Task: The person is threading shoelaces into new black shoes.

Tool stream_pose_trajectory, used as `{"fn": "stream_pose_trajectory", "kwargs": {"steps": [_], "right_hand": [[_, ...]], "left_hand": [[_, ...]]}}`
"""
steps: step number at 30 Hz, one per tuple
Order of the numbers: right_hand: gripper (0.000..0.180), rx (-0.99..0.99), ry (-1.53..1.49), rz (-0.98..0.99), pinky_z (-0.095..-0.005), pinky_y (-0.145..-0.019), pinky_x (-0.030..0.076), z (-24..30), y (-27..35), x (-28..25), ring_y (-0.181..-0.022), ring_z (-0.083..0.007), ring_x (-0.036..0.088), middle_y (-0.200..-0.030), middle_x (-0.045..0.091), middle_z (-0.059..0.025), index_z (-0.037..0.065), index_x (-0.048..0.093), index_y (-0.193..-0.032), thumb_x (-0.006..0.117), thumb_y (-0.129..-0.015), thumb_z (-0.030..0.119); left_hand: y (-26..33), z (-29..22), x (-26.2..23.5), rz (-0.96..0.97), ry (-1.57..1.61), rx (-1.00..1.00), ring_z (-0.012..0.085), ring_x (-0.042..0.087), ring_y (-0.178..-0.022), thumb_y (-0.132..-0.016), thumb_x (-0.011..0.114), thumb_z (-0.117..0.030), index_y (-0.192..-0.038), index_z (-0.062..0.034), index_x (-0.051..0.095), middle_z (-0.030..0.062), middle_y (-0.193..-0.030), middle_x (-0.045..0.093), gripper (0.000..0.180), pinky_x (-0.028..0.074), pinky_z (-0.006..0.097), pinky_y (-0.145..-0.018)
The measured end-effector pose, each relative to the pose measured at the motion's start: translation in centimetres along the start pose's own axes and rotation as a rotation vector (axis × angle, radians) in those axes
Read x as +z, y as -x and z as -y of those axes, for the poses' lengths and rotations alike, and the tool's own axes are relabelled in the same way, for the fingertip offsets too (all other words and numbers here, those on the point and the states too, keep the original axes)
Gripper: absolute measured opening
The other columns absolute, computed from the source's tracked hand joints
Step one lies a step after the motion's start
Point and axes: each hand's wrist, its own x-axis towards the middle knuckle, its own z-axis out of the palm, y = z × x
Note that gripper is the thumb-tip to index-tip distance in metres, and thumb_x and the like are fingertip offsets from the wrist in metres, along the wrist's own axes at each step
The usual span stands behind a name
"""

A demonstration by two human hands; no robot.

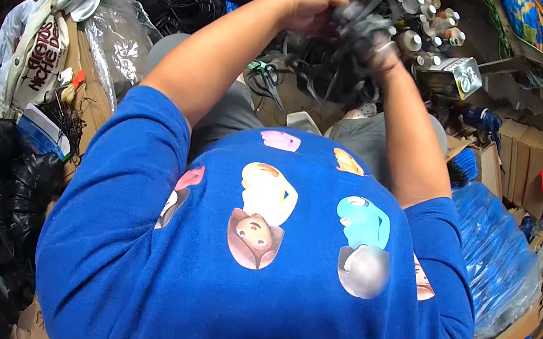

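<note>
In front of me hangs a tangled bundle of black cords [335, 65], blurred by motion, with loose strands dropping between my knees. My left hand [314, 10] grips its upper left side, the fingertips partly hidden by the tangle. On the other side, my right hand [384, 53] is closed on the same bundle, and cords cover most of its fingers. Below and left of the bundle lies a pair of scissors [264, 82] with green on the handles.
Several capped bottles [425, 26] stand beyond my right hand, near a shiny metal can [464, 76]. Another black tangle [188, 3] lies at the far left. Clear plastic [118, 36] and a white bag [31, 57] are leftward; blue plastic-wrapped material [488, 249] is on the right.
</note>
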Motion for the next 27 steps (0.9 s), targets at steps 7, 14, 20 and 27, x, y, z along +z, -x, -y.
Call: {"fn": "stream_pose_trajectory", "kwargs": {"steps": [7,14,20,27], "right_hand": [[0.023,0.35,-0.203,-0.008,-0.0325,-0.07,0.047,-5.3,-1.9,7.0,-0.079,-0.0153,0.058,-0.093,0.067,-0.0066,-0.003,0.068,-0.097,0.06,-0.078,0.007],[0.029,0.736,-0.115,-0.191,-0.0385,-0.07,0.049,-13.0,-1.2,4.2,-0.079,-0.0263,0.063,-0.093,0.067,-0.0155,-0.005,0.063,-0.103,0.049,-0.081,0.005],[0.048,0.629,0.185,-0.175,-0.0381,-0.093,0.044,-17.2,-1.2,4.2,-0.11,-0.0409,0.056,-0.112,0.059,-0.0301,-0.008,0.055,-0.118,0.05,-0.072,0.004],[0.053,0.72,0.4,-0.197,-0.0388,-0.096,0.043,-12.4,-1.2,4.5,-0.113,-0.04,0.054,-0.119,0.056,-0.0305,-0.008,0.052,-0.122,0.052,-0.071,0.007]], "left_hand": [[-2.1,5.8,-9.6,-0.129,0.137,-0.185,0.0208,0.067,-0.082,-0.086,0.061,-0.044,-0.103,-0.0039,0.064,0.0114,-0.095,0.069,0.044,0.053,0.037,-0.083],[-1.1,13.6,-22.5,-1.134,-0.581,-0.084,0.0353,0.064,-0.095,-0.072,0.072,-0.043,-0.106,-0.0042,0.065,0.0189,-0.104,0.066,0.052,0.048,0.04,-0.086],[-4.6,20.0,-29.7,-1.518,-0.142,-0.386,0.0377,0.05,-0.118,-0.073,0.071,-0.022,-0.133,0.0001,0.041,0.025,-0.135,0.045,0.07,0.044,0.043,-0.095],[-6.8,20.8,-27.3,-1.031,-0.551,-0.433,0.0362,0.062,-0.099,-0.083,0.057,-0.019,-0.104,-0.0041,0.066,0.0171,-0.104,0.066,0.027,0.049,0.045,-0.083]]}}
